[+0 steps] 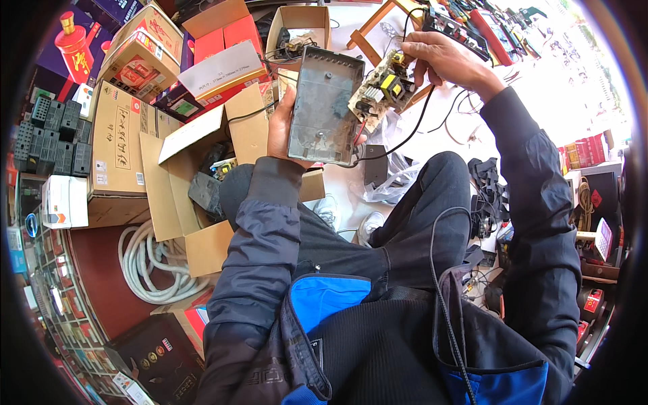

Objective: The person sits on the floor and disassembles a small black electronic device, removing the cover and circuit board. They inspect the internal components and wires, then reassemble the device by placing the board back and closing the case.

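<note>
My left hand (280,125) is closed around a shallow, dusty grey plastic case (324,101), its hollow inside facing up. One fingertip of that hand shows past the case's right edge. A dirty circuit board (368,101) with a yellow transformer (391,88) hangs tilted at the case's right side. My right hand (449,57) pinches the board near its upper end, fingers bent; part of the grip is hidden. A red wire runs down from the board toward the case. From the case's lower corner a black cable (412,135) curves up to the right.
At my left stands an open cardboard box (162,189) with black and yellow parts inside, beside a coiled white hose (152,263). Stacked cartons (121,142) rise behind it. A wooden stool (368,34) and cluttered electronics (466,30) are farther off. Clear plastic bags (395,179) lie between my feet.
</note>
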`<state>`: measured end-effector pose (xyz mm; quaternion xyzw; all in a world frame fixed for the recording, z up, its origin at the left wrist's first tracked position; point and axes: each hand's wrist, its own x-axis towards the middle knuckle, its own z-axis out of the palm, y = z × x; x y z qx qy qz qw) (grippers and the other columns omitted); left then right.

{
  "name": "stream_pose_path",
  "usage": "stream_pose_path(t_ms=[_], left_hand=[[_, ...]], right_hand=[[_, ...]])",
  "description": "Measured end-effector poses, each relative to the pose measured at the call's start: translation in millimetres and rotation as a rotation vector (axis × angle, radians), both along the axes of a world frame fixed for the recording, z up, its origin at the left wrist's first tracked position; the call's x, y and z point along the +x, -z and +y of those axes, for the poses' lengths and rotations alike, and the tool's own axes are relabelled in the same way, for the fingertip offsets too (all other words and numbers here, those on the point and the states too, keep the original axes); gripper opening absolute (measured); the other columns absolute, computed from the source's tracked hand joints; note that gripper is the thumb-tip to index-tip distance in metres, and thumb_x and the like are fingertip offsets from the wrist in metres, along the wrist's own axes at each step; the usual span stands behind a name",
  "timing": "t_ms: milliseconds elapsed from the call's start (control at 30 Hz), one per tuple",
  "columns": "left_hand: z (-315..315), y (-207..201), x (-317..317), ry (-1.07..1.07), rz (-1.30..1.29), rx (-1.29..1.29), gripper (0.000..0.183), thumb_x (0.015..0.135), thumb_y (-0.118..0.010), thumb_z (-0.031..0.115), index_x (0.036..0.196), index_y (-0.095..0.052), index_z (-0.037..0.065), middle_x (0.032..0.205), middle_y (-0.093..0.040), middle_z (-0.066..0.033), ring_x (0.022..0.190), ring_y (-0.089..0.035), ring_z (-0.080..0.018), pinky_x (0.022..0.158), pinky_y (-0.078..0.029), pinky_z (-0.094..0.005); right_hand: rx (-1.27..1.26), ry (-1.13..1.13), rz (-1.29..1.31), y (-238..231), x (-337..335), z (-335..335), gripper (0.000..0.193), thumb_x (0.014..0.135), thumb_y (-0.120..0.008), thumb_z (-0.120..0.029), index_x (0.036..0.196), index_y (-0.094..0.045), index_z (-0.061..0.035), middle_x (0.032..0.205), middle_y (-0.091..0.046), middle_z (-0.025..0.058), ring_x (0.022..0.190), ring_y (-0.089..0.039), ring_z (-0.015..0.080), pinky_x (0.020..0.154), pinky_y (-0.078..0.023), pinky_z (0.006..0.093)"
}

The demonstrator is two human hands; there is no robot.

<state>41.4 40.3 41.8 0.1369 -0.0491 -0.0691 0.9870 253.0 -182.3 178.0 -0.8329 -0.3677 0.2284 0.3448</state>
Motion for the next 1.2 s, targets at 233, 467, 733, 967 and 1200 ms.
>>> stream_pose_path(t_ms=[233,467,733,967,1200], left_hand=[[3.3,1.0,3.1,-0.017,0.044,-0.078,0.087,0.099,-0.049,0.073,0.158,-0.043,0.010,0.147,-0.057,-0.0241,0.122,-0.062,-0.0491,0.100,-0.048,-0.0743],[3.2,-3.1,0.4,-0.024,0.055,-0.081,0.087,0.099,-0.045,0.076,0.156,-0.047,0.010,0.140,-0.060,-0.0261,0.122,-0.061,-0.0509,0.105,-0.045,-0.0725],[5.1,-3.8,-1.9,-0.031,0.038,-0.043,0.091,0.101,-0.038,0.076,0.155,-0.046,0.003,0.138,-0.060,-0.0302,0.120,-0.064,-0.0478,0.106,-0.048,-0.0669],[6.5,-1.9,-0.6,-0.091,0.093,-0.020,0.081,0.105,-0.037,0.068,0.147,-0.053,0.001,0.127,-0.068,-0.0263,0.111,-0.068,-0.0468,0.104,-0.050,-0.0674],[7.0,-0.1,0.5,-0.071,0.078,0.021,0.073,0.107,-0.035,0.065,0.147,-0.056,0.008,0.129,-0.067,-0.0234,0.115,-0.066,-0.0444,0.102,-0.050,-0.0668]], right_hand=[[0.022,-0.076,-0.156,-21.7,-15.5,-18.1,0.036,0.112,-0.051,-0.036,0.102,-0.062,-0.0029,0.083,-0.067,0.0036,0.067,-0.069,0.0110,0.054,-0.049,0.0273],[0.043,-0.046,-0.066,-25.1,-37.2,-30.7,0.041,0.110,-0.058,-0.041,0.138,-0.061,-0.0108,0.078,-0.063,0.0014,0.065,-0.064,0.0074,0.057,-0.046,0.0247],[0.080,0.026,0.333,-0.3,-57.3,-47.6,0.042,0.114,-0.050,-0.035,0.147,-0.059,-0.0108,0.088,-0.067,0.0016,0.059,-0.060,0.0035,0.044,-0.035,0.0181],[0.177,0.064,0.510,35.7,-77.7,-61.9,0.089,0.090,-0.083,-0.046,0.159,-0.043,-0.0082,0.084,-0.064,0.0022,0.067,-0.057,0.0067,0.054,-0.037,0.0201],[0.165,0.064,0.524,79.0,-96.0,-56.6,0.036,0.097,-0.079,-0.029,0.117,-0.073,0.0000,0.083,-0.067,-0.0014,0.069,-0.060,0.0048,0.058,-0.045,0.0205]])
